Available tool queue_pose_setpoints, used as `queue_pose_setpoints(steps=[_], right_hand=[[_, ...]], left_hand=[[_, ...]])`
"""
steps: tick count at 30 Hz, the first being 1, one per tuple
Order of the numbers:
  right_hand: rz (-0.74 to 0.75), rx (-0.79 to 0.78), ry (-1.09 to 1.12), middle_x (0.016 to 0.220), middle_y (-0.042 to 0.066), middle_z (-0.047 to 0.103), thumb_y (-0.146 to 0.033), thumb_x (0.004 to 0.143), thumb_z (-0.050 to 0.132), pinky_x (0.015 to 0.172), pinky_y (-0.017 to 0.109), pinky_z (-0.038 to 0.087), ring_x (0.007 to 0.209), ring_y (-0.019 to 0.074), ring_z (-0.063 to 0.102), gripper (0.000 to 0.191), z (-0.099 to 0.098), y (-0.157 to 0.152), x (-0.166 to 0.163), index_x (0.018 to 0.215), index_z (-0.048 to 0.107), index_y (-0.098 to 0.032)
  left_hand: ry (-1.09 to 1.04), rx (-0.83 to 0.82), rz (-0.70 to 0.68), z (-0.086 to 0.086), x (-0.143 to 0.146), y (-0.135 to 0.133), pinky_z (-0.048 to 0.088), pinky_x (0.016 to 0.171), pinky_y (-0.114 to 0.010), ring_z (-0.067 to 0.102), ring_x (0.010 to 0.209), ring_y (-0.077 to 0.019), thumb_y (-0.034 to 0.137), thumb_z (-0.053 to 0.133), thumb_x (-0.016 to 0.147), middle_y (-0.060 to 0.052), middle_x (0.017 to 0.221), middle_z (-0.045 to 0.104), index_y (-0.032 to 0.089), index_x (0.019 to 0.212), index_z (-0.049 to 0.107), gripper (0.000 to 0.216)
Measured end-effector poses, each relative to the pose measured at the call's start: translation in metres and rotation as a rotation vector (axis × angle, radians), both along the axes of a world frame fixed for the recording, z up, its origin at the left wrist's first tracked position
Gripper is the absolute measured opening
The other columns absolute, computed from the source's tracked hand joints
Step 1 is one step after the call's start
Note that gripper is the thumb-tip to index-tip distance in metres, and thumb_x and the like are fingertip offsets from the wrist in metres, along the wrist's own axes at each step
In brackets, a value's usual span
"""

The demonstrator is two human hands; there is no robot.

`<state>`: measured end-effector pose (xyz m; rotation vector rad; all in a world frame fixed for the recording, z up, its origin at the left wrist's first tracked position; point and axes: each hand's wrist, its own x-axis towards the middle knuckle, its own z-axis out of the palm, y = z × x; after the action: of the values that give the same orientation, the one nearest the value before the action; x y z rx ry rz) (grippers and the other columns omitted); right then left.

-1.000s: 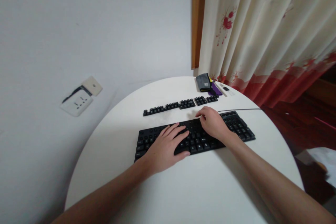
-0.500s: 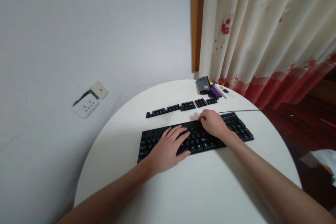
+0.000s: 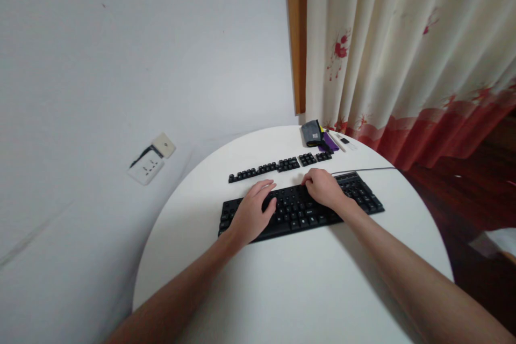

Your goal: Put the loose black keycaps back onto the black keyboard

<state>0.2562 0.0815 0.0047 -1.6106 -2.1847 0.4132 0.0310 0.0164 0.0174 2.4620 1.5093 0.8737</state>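
A black keyboard [image 3: 296, 214] lies at a slight angle on the white round table [image 3: 278, 290]. Over its left half is my left hand [image 3: 253, 210], fingers stretched out toward the keyboard's far edge and thumb apart, holding nothing. My right hand [image 3: 323, 188] rests at the far edge, right of the middle. Its fingers are curled down and closed; whatever they pinch is hidden under the hand. Beyond the keyboard, loose black keycaps [image 3: 287, 164] stand in a long row of groups. The keyboard's far row partly shows small bare spots without caps.
At the back right lie a grey pouch [image 3: 312, 133], a purple cloth [image 3: 330, 143], a pale stick-like item [image 3: 337, 141] and a small black piece [image 3: 345, 141]. The keyboard's cable [image 3: 366, 169] runs off the right edge. A wall with a socket [image 3: 146, 167] and a curtain [image 3: 363, 64] border the table.
My left hand has moved left and toward the far edge of the keyboard, off its middle keys. The right hand stays at the same spot. The view has shifted slightly.
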Motion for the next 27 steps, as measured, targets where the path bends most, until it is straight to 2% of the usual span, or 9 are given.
queue_pose_setpoints(steps=[3, 7, 13, 20, 27], right_hand=[[-0.005, 0.003, 0.001, 0.09, 0.009, 0.073, -0.012, 0.079, 0.046, 0.081, 0.027, 0.042, 0.089, 0.0213, 0.065, 0.03, -0.001, 0.0, -0.001, 0.081, 0.076, -0.018], [-0.01, 0.001, -0.008, 0.09, 0.009, 0.073, -0.012, 0.081, 0.046, 0.081, 0.027, 0.042, 0.089, 0.0208, 0.065, 0.03, -0.001, 0.0, -0.001, 0.082, 0.076, -0.018], [-0.008, -0.013, -0.017, 0.091, 0.009, 0.073, -0.011, 0.08, 0.045, 0.08, 0.026, 0.042, 0.088, 0.0203, 0.064, 0.031, 0.002, -0.002, 0.0, 0.083, 0.075, -0.018], [-0.006, -0.014, -0.012, 0.09, 0.009, 0.073, -0.012, 0.081, 0.045, 0.077, 0.026, 0.042, 0.086, 0.0199, 0.064, 0.031, 0.003, -0.002, 0.0, 0.083, 0.075, -0.018], [0.005, -0.002, -0.009, 0.09, 0.01, 0.073, -0.012, 0.082, 0.045, 0.078, 0.027, 0.043, 0.087, 0.0213, 0.064, 0.03, 0.004, -0.002, 0.0, 0.083, 0.075, -0.017]], left_hand=[[0.029, 0.017, 0.016, 0.004, 0.002, 0.015, 0.042, 0.107, -0.04, 0.054, 0.118, -0.0218, 0.019, 0.051, 0.091, -0.009, 0.126, 0.059, 0.019, 0.125, 0.058, 0.035], [0.141, 0.046, 0.045, 0.008, 0.011, 0.049, 0.042, 0.104, -0.041, 0.055, 0.11, -0.0233, 0.02, 0.053, 0.09, -0.009, 0.114, 0.061, 0.017, 0.125, 0.06, 0.036], [0.351, -0.004, 0.076, 0.001, 0.025, 0.091, 0.044, 0.096, -0.038, 0.054, 0.098, -0.0244, 0.023, 0.049, 0.092, -0.01, 0.103, 0.064, 0.016, 0.119, 0.067, 0.032], [0.434, -0.004, 0.078, -0.013, 0.031, 0.099, 0.041, 0.093, -0.041, 0.049, 0.101, -0.0275, 0.034, 0.053, 0.092, -0.01, 0.109, 0.061, 0.021, 0.12, 0.065, 0.033], [0.436, -0.012, 0.055, -0.017, 0.031, 0.097, 0.041, 0.093, -0.045, 0.049, 0.101, -0.0294, 0.034, 0.053, 0.092, -0.012, 0.109, 0.061, 0.018, 0.119, 0.065, 0.034]])
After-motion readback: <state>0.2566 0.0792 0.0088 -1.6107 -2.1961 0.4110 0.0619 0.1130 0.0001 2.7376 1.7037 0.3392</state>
